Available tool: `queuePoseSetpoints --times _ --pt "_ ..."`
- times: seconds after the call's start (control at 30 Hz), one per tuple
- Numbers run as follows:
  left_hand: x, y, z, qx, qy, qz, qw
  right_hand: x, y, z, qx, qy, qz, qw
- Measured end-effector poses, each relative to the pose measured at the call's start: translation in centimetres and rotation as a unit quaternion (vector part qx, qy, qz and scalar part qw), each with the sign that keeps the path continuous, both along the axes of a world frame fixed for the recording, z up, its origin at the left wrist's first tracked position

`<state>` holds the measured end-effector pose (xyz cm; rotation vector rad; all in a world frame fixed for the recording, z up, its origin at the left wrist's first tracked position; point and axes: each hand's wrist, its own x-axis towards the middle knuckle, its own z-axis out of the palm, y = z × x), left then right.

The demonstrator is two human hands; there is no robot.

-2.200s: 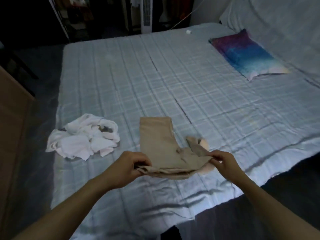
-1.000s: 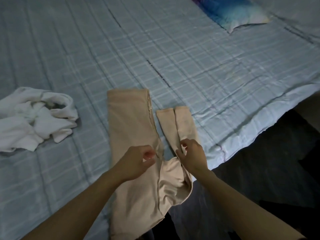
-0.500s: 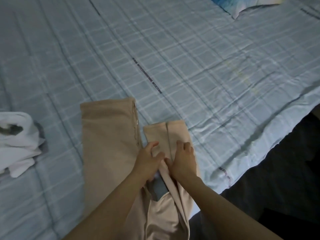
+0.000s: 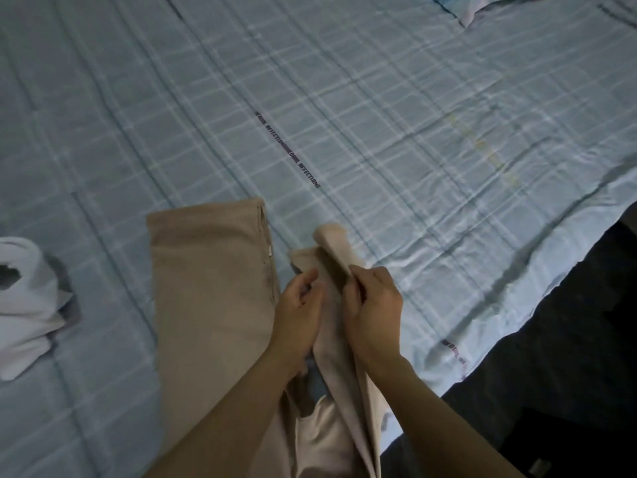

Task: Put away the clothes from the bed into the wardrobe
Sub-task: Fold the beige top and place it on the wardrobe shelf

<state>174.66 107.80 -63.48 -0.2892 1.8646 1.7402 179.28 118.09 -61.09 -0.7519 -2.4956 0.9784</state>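
The narrow leg end (image 4: 332,244) is up off the pale blue checked bed sheet (image 4: 379,132) now. My right hand (image 4: 374,305) pinches it, I guess to fold it over the beige fabric trousers (image 4: 210,288) by the bed's edge. My left hand (image 4: 298,312) curls alongside; can't tell if it's gripping.

The soft tan piece of clothing (image 4: 210,298) lies flat near the edge of the blue checked bed (image 4: 379,98), one thin part lifted. A crumpled white cloth pile (image 4: 24,305) sits left of it.
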Motion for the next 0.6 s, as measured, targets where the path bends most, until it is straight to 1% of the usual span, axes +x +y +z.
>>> queuePoseSetpoints --times 0.03,0.07,0.13,0.2,0.23,0.3,0.33,0.37,0.4,0.43,0.47,0.5,0.53,0.6 --pt "-0.1 0.0 0.1 0.018 -0.005 0.011 1.0 -0.1 -0.9 0.3 -0.01 0.002 0.029 1.0" --pt "-0.2 -0.1 0.0 0.037 -0.015 0.029 0.999 -0.2 -1.7 0.3 -0.014 -0.022 0.062 0.998" --pt "-1.0 -0.3 -0.2 0.075 -0.065 0.087 0.991 -0.3 -2.9 -0.7 0.011 -0.107 0.118 0.987" --pt "-1.7 -0.6 -0.7 0.108 -0.125 0.121 0.979 -0.1 -3.2 -1.6 0.026 -0.19 0.156 0.969" --pt "-1.9 -0.7 -0.9 0.105 -0.138 0.124 0.977 0.1 -3.1 -2.0 0.021 -0.206 0.179 0.962" --pt "-2.1 -0.6 -1.2 0.058 -0.122 0.12 0.984 0.6 -2.7 -2.7 -0.025 -0.178 0.222 0.958" --pt "-2.1 -0.5 -1.5 0.039 -0.12 0.121 0.985 0.7 -2.4 -2.8 -0.058 -0.159 0.222 0.96" --pt "-2.2 -0.2 -1.6 0.03 -0.129 0.125 0.983 0.8 -2.0 -2.8 -0.081 -0.137 0.202 0.966" --pt "-2.3 0.0 -1.6 0.03 -0.145 0.128 0.981 0.7 -1.5 -3.0 -0.084 -0.11 0.167 0.976" --pt "-2.4 0.2 -1.3 0.038 -0.153 0.127 0.979 0.6 -0.8 -3.1 -0.067 -0.089 0.128 0.985" --pt "-2.6 0.4 -1.1 0.052 -0.154 0.125 0.979 0.4 -0.2 -3.2 -0.046 -0.089 0.095 0.99" --pt "-2.8 0.6 -0.8 0.063 -0.147 0.119 0.98 0.2 0.4 -3.0 -0.035 -0.11 0.071 0.991" --pt "-2.9 0.7 -0.1 0.073 -0.133 0.114 0.982 -0.1 1.0 -2.7 -0.056 -0.146 0.061 0.986" --pt "-3.0 0.5 1.6 0.089 -0.103 0.098 0.986 -0.8 1.7 -2.0 -0.183 -0.207 0.055 0.96"
